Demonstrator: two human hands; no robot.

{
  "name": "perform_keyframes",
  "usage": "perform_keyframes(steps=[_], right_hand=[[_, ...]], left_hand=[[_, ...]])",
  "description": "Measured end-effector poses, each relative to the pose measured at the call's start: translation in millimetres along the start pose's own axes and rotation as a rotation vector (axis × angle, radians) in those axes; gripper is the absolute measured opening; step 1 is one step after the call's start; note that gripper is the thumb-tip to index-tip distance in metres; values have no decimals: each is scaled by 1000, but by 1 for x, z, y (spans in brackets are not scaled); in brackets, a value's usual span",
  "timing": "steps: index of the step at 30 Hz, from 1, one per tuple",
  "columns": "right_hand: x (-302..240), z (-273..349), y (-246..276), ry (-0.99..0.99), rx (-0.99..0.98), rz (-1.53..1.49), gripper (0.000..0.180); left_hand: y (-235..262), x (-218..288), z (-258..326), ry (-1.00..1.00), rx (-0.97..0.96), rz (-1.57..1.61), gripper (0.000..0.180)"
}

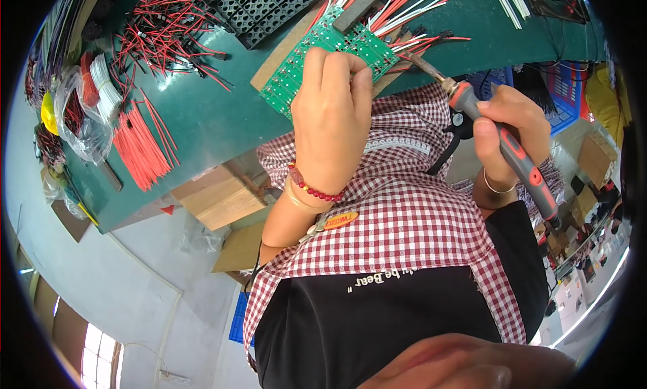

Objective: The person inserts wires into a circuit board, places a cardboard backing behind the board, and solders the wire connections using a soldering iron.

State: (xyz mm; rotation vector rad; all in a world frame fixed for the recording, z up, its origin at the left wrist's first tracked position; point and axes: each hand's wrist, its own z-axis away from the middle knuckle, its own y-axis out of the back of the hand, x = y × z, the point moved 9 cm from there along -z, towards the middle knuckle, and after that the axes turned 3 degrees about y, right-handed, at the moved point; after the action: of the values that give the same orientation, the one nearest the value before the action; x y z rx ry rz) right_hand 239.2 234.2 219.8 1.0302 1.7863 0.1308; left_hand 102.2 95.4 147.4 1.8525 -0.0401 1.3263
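My left hand (331,109) is over a green circuit board (286,79), its fingers curled and pinched together. Whatever lies between those fingertips is hidden behind the hand. In my right hand (515,123) is a soldering iron (517,153) with a grey and red handle. Its metal tip points up and left, close to the board's right end. Red and white wires (404,15) fan out beyond the board's far side. A dark bar (360,8) lies across the board's far edge, and a wooden strip (266,71) shows beneath the board.
On the green table (216,116) are a black perforated tray (259,12), a heap of red and black wires (162,35), a bundle of red wires (138,150), white wires (106,92) and a clear plastic bag (84,133). A blue crate (566,92) stands at the right.
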Motion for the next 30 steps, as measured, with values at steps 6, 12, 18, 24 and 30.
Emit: perform_keyframes(steps=[6, 12, 18, 24, 30], right_hand=[[0, 6, -1, 26, 43, -84, 22], [3, 7, -34, -43, -2, -167, 27], [-29, -3, -91, 76, -193, -362, 38], [-10, -8, -57, 10, -58, -236, 30], [-12, -15, -56, 49, -58, -245, 27]], left_hand=[[8, -11, 12, 223, -136, 15, 18], [26, -22, 36, 202, -183, 500, 14], [21, -9, 47, 198, -264, 650, 15], [62, -39, 46, 163, -189, 338, 9], [209, -62, 49, 224, 281, -21, 10]])
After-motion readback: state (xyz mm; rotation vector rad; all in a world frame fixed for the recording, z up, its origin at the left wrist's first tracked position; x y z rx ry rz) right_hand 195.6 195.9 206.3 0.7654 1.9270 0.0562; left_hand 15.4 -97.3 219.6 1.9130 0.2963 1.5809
